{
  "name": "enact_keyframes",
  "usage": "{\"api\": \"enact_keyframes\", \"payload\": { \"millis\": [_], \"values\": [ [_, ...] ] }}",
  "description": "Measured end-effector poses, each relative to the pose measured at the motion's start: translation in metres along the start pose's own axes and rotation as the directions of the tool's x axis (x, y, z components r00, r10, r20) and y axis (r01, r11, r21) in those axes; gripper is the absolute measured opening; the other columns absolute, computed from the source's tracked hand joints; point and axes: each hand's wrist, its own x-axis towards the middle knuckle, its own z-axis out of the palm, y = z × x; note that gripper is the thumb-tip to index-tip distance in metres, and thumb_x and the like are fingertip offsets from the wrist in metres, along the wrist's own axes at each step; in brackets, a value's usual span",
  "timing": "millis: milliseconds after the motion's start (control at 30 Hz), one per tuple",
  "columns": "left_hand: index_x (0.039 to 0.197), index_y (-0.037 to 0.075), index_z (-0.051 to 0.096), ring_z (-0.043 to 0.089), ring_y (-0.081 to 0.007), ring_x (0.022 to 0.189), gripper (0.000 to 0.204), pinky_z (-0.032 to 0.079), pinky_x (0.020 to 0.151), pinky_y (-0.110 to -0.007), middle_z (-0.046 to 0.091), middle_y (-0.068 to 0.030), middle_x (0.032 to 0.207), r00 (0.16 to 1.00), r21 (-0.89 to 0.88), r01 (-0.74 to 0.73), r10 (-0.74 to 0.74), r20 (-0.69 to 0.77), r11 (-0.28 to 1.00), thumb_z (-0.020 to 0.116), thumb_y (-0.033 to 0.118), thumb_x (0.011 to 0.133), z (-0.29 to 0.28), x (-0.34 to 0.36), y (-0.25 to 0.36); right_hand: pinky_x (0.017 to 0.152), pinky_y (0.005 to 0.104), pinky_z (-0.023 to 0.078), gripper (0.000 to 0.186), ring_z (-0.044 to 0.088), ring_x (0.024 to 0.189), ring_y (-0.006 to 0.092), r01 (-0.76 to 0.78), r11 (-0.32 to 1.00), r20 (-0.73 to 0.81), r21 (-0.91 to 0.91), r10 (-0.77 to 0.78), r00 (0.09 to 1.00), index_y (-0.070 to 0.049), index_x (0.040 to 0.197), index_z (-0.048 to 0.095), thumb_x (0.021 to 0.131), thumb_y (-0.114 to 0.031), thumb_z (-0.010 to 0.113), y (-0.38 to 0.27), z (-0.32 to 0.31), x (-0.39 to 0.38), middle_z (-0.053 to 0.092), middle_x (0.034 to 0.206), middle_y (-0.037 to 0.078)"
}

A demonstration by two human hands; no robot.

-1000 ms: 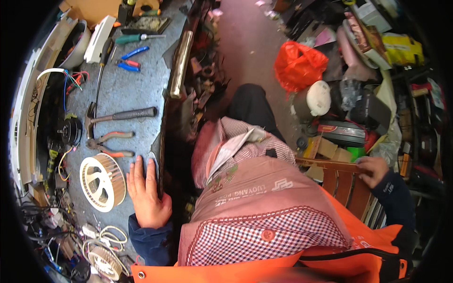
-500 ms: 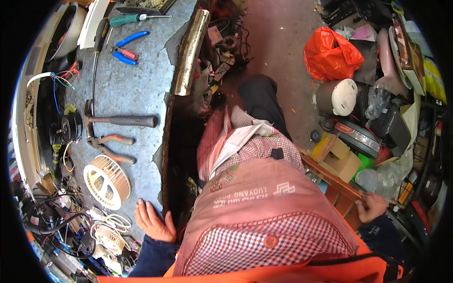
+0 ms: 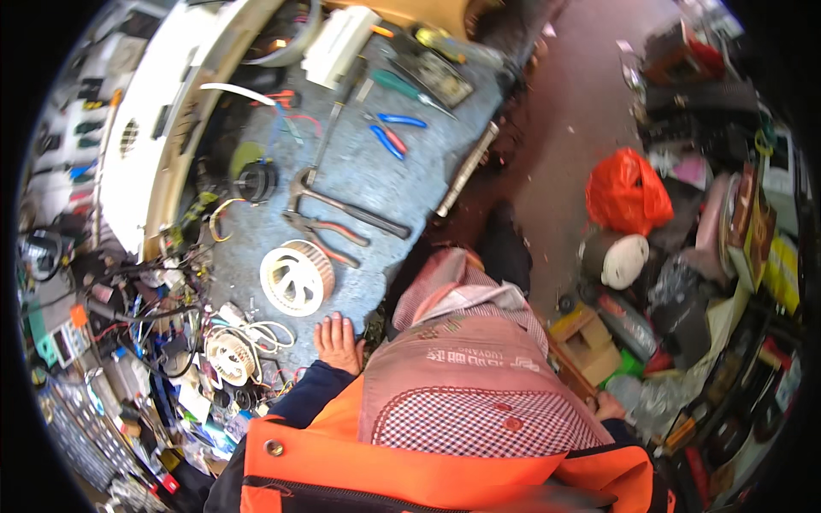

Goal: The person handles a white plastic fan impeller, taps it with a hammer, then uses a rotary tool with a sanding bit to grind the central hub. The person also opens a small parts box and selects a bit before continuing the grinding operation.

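My left hand (image 3: 339, 344) lies flat at the near edge of the blue-grey workbench (image 3: 368, 291), fingers stretched, holding nothing. Just beyond it stands a cream slotted fan wheel (image 3: 297, 278). Farther along the bench lie pincers (image 3: 329, 239) with red-brown grips and a hammer (image 3: 351, 208) with a dark handle. Low on the right, my right hand (image 3: 609, 405) is curled over the end of a reddish wooden board (image 3: 571, 370); its fingers show only partly.
Farther up the bench are blue-handled pliers (image 3: 398, 135) and a green-handled screwdriver (image 3: 410, 91). Tangled wires and parts (image 3: 231, 359) crowd the left. Along the right are a red plastic bag (image 3: 629, 192), a lidded bucket (image 3: 624, 262) and an open cardboard box (image 3: 590, 342).
The view has swung left and tilted, so the bench sits farther right and more clutter shows on the left. Both hands stay at the same places on bench and board.
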Motion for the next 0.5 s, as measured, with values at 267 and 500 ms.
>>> {"api": "enact_keyframes", "payload": {
  "millis": [267,500],
  "values": [
    [0.145,0.010,0.063,0.055,-0.0392,0.140,0.072,0.038,0.120,-0.063,0.058,-0.0157,0.157,0.997,0.098,0.065,-0.062,-0.037,0.993,0.076,0.049,0.086,0.014,-0.018,0.012,0.072,0.0556,0.057,0.027,0.070,0.081,0.0442,0.046,0.998,0.178,-0.040,-0.038,0.983,-0.011,0.101,0.075,0.096,-0.037,0.072,-0.034,-0.044,0.146,0.073,0.093,0.020],
    [0.152,0.016,0.060,0.053,-0.0349,0.145,0.059,0.036,0.123,-0.057,0.050,-0.0119,0.167,0.971,-0.094,0.235,-0.228,0.077,0.967,0.060,0.042,0.100,-0.013,-0.005,0.019,0.071,0.0548,0.057,0.024,0.070,0.081,0.0435,0.267,0.949,0.383,-0.170,-0.186,0.905,-0.011,0.098,0.074,0.094,-0.035,0.073,-0.089,-0.132,0.324,0.072,0.090,0.020]
  ]
}}
